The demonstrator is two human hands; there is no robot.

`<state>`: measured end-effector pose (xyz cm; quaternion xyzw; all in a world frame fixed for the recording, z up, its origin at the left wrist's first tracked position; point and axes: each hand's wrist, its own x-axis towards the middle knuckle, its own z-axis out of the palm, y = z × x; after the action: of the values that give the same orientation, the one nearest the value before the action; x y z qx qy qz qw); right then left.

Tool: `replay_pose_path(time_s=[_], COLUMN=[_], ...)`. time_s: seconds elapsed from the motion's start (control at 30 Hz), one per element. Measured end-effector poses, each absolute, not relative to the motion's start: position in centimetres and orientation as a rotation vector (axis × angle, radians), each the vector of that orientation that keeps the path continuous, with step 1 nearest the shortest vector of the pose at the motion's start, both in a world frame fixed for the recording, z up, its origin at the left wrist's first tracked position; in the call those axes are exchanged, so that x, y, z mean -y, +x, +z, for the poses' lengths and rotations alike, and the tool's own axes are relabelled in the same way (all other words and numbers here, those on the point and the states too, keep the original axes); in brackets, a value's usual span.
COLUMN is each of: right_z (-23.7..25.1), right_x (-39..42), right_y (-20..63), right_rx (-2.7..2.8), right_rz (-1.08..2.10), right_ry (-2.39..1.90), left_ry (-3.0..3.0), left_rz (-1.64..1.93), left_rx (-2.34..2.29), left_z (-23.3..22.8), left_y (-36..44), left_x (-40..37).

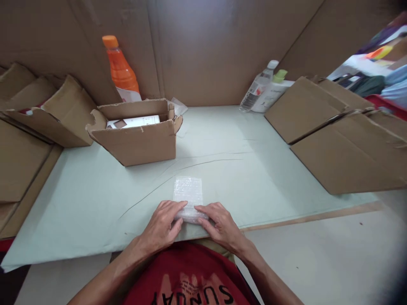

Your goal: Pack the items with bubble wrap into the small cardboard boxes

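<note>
A small piece of clear bubble wrap lies on the pale green table cover, its far part flat and its near end folded or rolled into a thicker bundle. My left hand grips the left end of that bundle, thumb on the near side and fingers over the top. At the right end, my right hand holds it the same way. Whether something is wrapped inside, I cannot make out. Both hands are close to the table's front edge.
An open cardboard box with a white box inside stands beyond my left hand. More cardboard boxes line the left and right. An orange bottle, a clear bottle and a white bottle stand at the back.
</note>
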<state>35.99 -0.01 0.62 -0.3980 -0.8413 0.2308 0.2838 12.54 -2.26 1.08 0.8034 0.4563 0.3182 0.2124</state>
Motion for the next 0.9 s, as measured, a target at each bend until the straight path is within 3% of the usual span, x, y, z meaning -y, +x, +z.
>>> replay_pose_path(time_s=[0.33,0.63,0.9], right_z=[0.3,0.4,-1.2], right_x=[0.0,-0.7,-1.1], right_y=[35.3,34.6,35.3], right_rx=[2.398,2.147,2.121], right_rz=[0.265,0.690,0.302], right_ry=[-1.038,-1.252,-1.394], left_ry=[2.203,2.062,1.894], left_rz=[0.880,1.038,1.089], left_rx=[-1.623,-1.509,-1.631], left_z=[-0.5,0.2,-0.7], left_y=[12.6,12.4,13.4], left_x=[0.9,2.0,1.0])
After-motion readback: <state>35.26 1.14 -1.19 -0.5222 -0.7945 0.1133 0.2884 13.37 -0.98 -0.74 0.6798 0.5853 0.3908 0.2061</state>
